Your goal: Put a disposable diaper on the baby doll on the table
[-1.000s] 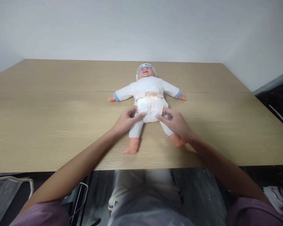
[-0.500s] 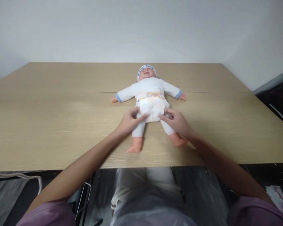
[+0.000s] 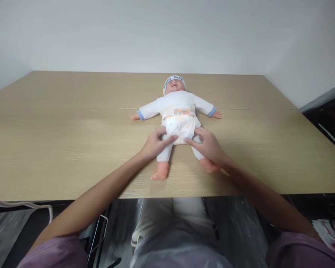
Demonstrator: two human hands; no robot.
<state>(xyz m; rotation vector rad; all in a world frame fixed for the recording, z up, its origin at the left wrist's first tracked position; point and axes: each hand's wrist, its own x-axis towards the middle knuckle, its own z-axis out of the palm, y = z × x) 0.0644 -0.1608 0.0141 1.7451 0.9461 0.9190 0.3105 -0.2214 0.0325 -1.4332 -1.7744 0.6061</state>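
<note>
Change over the last second is small. Both hands stay on the diaper (image 3: 181,124), at the two leg openings. The right thumb (image 3: 191,142) now sits a bit further in, so the gap between the two thumbs across the lower front is narrower. Doll (image 3: 178,97) sits slightly further right in view; the bench (image 3: 58,141) edge shifted too, so some of that is head motion, can't say how much.

Doll: flat on its back on the bench, head away from the person, arms out, feet (image 3: 160,171) toward the near edge. Diaper is wrapped over its white suit, printed waistband across the belly.

Left hand (image 3: 154,143): thumb on the diaper front, forefinger at the outer side of the leg, visible gap between them. Right hand (image 3: 210,145) mirrors it. Remaining fingertips hidden, so can't tell whether either hand is actually clamped on the diaper edge or just resting there.

Meaning: my read is fine adjustment around the leg openings, no move to another part. Waistband looks unchanged and neither hand is touching it.
</note>
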